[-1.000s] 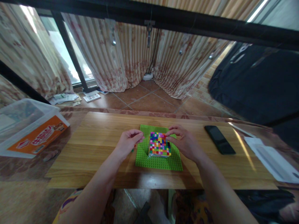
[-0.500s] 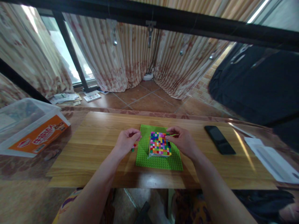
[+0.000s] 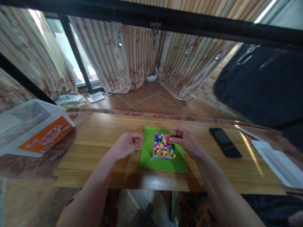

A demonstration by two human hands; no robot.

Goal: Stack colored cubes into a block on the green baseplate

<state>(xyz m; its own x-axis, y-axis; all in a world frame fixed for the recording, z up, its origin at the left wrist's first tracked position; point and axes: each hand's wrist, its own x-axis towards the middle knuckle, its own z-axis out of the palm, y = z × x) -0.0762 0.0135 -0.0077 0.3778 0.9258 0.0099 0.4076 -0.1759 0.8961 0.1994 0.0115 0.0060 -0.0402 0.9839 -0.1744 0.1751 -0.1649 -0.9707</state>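
Observation:
A square block of small multicoloured building bricks (image 3: 163, 146) sits on a green studded baseplate (image 3: 163, 166) on the wooden table. My right hand (image 3: 186, 140) is at the block's far right corner, thumb and fingers closed around what looks like a small green brick (image 3: 172, 136). To the left of the baseplate, my left hand (image 3: 125, 145) hovers low over the table, thumb and forefinger apart. In that gap shows a dark green bit (image 3: 133, 140); whether the hand touches it I cannot tell. A loose green brick (image 3: 136, 151) lies just under the thumb.
A black phone (image 3: 225, 142) lies to the right on the table (image 3: 99, 132), with white paper (image 3: 274, 160) beyond it. A clear plastic bin (image 3: 40, 123) with an orange label stands at the left. Curtains (image 3: 132, 56) hang behind.
My left hand has drawn slightly back to the left, and its thumb has parted from the fingers. The right hand stays at the block's corner. The whole view has shifted a little.

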